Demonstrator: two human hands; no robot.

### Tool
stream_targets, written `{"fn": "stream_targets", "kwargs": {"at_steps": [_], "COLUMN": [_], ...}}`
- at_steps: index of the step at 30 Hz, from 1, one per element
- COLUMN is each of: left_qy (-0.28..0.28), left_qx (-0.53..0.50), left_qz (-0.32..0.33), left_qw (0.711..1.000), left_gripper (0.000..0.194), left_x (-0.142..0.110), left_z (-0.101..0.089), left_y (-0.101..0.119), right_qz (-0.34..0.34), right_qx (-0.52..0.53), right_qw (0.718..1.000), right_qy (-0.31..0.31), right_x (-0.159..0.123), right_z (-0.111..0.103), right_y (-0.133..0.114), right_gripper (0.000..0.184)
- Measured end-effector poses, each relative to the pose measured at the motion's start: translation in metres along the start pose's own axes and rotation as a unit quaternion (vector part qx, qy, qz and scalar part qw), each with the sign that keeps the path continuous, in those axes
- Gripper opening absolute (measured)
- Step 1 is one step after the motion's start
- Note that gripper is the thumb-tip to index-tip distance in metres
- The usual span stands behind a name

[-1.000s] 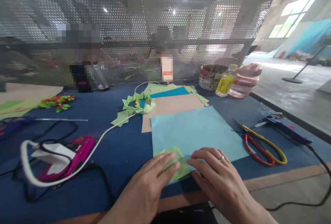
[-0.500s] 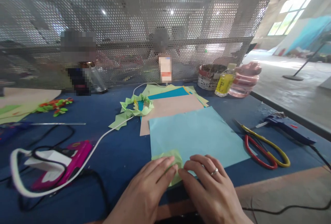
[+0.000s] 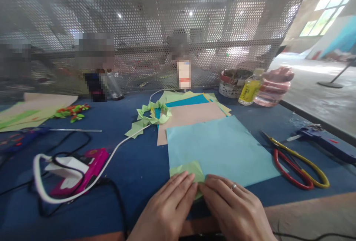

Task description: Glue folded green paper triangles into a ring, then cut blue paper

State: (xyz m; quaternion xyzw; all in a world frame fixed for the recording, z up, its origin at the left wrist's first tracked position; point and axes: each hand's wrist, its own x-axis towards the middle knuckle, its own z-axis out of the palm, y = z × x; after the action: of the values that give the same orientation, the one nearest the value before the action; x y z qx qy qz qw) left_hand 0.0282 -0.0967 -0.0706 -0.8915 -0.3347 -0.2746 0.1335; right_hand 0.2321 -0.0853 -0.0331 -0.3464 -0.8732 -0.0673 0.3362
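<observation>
A small piece of light green paper (image 3: 191,168) lies over the near left corner of a large light blue sheet (image 3: 219,148), at the front of the table. My left hand (image 3: 169,202) holds it down, fingers close together on its lower edge and thumb alongside. From the other side, my right hand (image 3: 233,205), a ring on one finger, grips the paper's right edge with thumb and bent fingers. The tips of both hands nearly meet over the paper, and its lower part is hidden under them.
Scissors (image 3: 294,163) and a blue glue-gun-like tool (image 3: 328,141) lie right. A folded green paper ring (image 3: 154,113) sits beside stacked sheets. Left are a white cable (image 3: 111,155) and a pink device (image 3: 94,163). Bottles (image 3: 250,89) and a basket (image 3: 232,85) stand before the mesh screen (image 3: 133,18).
The view has turned slightly left, so the table things appear farther right. Both hands stay on the green paper; the right fingers have flattened and sit lower against its edge.
</observation>
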Motion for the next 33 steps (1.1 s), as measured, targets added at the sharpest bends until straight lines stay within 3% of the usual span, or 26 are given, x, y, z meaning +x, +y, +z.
{"fn": "stream_targets", "kwargs": {"at_steps": [7,18,22,26,28,33], "left_qy": [0.009,-0.024,-0.045,-0.012,0.003,-0.022], "left_qx": [-0.006,-0.046,-0.111,-0.155,-0.144,-0.033], "left_qz": [-0.001,-0.014,-0.030,-0.047,-0.036,0.031], "left_qw": [1.000,0.999,0.992,0.987,0.989,0.999], "left_gripper": [0.053,0.054,0.049,0.041,0.036,0.033], "left_x": [-0.002,0.007,0.013,0.014,0.014,0.017], "left_z": [0.005,-0.008,-0.018,-0.025,-0.027,-0.030], "left_y": [0.001,-0.001,-0.008,-0.014,-0.012,0.007], "right_qz": [-0.003,0.009,-0.022,-0.058,-0.062,-0.063], "right_qx": [0.008,-0.003,0.014,0.039,0.052,0.048], "right_qw": [1.000,1.000,1.000,0.997,0.996,0.996], "right_qy": [-0.007,-0.002,0.012,0.022,0.024,0.035], "right_x": [-0.002,0.000,-0.004,-0.012,-0.017,-0.029], "right_z": [0.000,0.001,0.000,-0.004,-0.008,-0.018], "right_y": [0.002,-0.004,-0.003,0.000,0.002,0.008], "right_gripper": [0.039,0.043,0.039,0.033,0.032,0.037]}}
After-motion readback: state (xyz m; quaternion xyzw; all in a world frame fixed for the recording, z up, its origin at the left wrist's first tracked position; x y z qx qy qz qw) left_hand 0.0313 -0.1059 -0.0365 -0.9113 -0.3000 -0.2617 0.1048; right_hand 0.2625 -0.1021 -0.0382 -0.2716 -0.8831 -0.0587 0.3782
